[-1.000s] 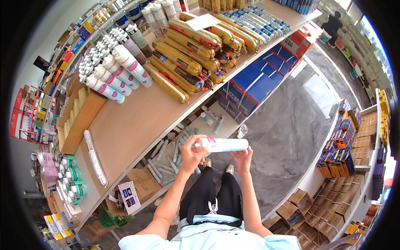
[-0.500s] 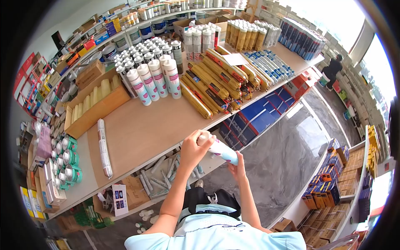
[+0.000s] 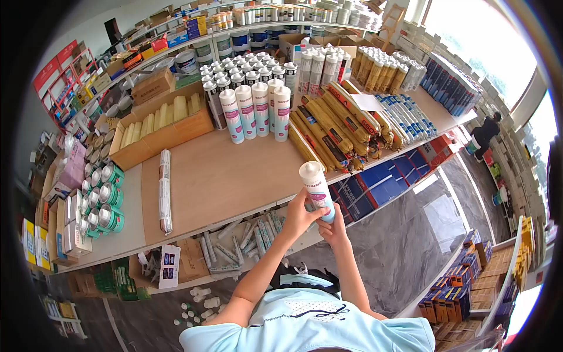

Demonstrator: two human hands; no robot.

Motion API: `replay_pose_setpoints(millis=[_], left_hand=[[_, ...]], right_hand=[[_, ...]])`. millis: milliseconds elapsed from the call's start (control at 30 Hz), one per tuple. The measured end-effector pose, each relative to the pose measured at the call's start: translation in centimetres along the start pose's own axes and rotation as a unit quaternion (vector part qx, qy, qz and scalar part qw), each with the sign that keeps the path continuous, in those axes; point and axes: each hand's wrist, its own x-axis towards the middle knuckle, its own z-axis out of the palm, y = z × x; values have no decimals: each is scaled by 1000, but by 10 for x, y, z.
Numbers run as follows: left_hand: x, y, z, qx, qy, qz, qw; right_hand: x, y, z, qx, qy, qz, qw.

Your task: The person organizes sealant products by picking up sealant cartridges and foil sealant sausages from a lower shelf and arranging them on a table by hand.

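Note:
A white and light-blue sealant cartridge (image 3: 316, 186) with a pink-purple label is tilted upright in front of me, its white cap end uppermost. My left hand (image 3: 299, 216) wraps the lower part from the left, thumb along its side. Around the base from the right closes my right hand (image 3: 335, 229). Behind it on the table, several matching cartridges (image 3: 247, 111) stand in a group. Gold foil sausage packs (image 3: 328, 126) lie stacked to their right.
The brown-topped table (image 3: 229, 170) holds a white sausage pack (image 3: 166, 193), green-and-white cans (image 3: 108, 205) and a cardboard box (image 3: 161, 130) of pale packs. Blue boxes (image 3: 381, 185) sit under it. A person in dark clothes (image 3: 485, 135) is at far right.
The cartridge has swung from lying aslant to nearly upright, cap end up. My left hand has shifted from its upper end to the lower part; my right hand stays at the base.

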Motion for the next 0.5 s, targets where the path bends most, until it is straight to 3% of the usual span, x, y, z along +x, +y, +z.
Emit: replay_pose_setpoints(millis=[100, 133, 167, 267, 500], left_hand=[[8, -5, -12, -56, 36, -1, 998], [13, -5, -19, -28, 50, -3, 998], [17, -4, -25, -6, 74, 7, 997], [31, 5, -45, 66, 152, 3, 986], [57, -10, -80, 255, 248, 102, 929]], right_hand=[[12, 6, 13, -54, 46, -10, 997], [21, 6, 7, -85, -22, -14, 996], [28, 6, 8, -86, -26, -14, 996], [38, 9, 20, -230, 17, -30, 973], [42, 23, 11, -338, 23, -72, 938]])
